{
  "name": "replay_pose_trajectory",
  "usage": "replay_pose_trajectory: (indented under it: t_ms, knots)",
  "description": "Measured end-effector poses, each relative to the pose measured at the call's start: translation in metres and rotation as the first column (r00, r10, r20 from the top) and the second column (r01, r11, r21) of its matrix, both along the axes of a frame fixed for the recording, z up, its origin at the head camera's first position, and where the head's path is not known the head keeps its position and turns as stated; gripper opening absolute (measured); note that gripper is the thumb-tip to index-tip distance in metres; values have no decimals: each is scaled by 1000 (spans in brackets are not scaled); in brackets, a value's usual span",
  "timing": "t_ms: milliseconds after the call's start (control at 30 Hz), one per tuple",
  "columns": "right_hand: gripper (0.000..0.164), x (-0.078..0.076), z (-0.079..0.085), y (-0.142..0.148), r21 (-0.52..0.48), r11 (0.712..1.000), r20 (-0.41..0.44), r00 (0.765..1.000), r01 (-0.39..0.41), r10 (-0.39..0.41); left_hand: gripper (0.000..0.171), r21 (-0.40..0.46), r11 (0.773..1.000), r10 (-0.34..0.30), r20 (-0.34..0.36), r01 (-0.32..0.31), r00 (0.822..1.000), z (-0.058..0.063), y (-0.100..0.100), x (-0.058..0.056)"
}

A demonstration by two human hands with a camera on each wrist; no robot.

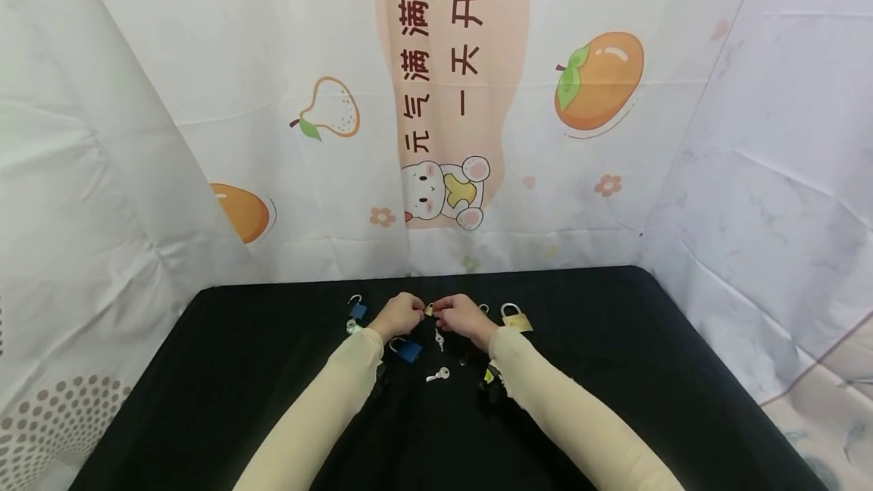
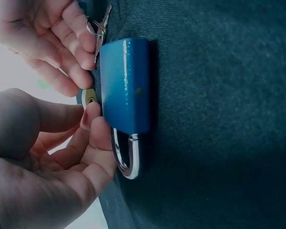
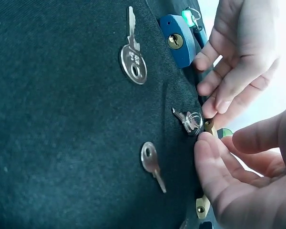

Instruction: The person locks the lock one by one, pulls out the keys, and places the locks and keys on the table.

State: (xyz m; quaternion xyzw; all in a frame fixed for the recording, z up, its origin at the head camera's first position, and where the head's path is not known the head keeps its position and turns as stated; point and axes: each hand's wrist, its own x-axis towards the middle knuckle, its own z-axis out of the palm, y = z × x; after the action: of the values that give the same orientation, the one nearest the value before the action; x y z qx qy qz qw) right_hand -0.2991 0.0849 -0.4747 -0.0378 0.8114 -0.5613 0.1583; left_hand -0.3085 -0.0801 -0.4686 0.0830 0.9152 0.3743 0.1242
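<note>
Between the two hands, near the back of the black-covered table, is a small brass padlock (image 1: pixel 429 311). My left hand (image 1: pixel 401 314) pinches it from the left, its fingertips beside the keyhole face. From the other side my right hand (image 1: pixel 462 317) grips the same padlock, partly covering it. In the right wrist view a bunch of small keys on a ring (image 3: pixel 189 122) lies just below the fingertips. A blue padlock (image 2: pixel 126 86) with a silver shackle rests close to the left fingers. Its brass keyhole shows in the right wrist view.
Another blue padlock (image 1: pixel 358 311), its shackle raised, lies back left, with a pale green item (image 1: pixel 353 326) beside it. A larger brass padlock (image 1: pixel 517 321) lies right. One loose key (image 1: pixel 439 375) is nearer me; another key (image 3: pixel 150 157) shows in the right wrist view. Printed curtains (image 1: pixel 327 195) border the table.
</note>
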Motion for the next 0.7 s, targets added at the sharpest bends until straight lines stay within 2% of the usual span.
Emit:
replay_pose_trajectory:
  t_ms: [167, 333, 533, 600, 700]
  knots:
    - [31, 2, 3, -1, 7, 1000, -3, 1000, 3, -3, 22, -46, 998, -51, -50, 49, 997, 3, -5, 2]
    - [29, 6, 5, -3, -21, 1000, -57, 998, 15, -16, 21, -129, 989, -86, -125, 70, 988, 14, -30, 2]
    - [29, 6, 13, -23, 1, 1000, -151, 988, -28, 28, 22, -220, 975, -11, -138, -20, 990, 37, -86, -4]
    - [29, 5, 15, -34, 7, 999, -148, 988, -48, 48, 23, -238, 971, 2, -129, -33, 992, 41, -102, -6]
    - [29, 3, 15, -55, -25, 998, -110, 992, -64, 61, 24, -219, 975, 35, -58, -47, 998, 41, -120, -9]
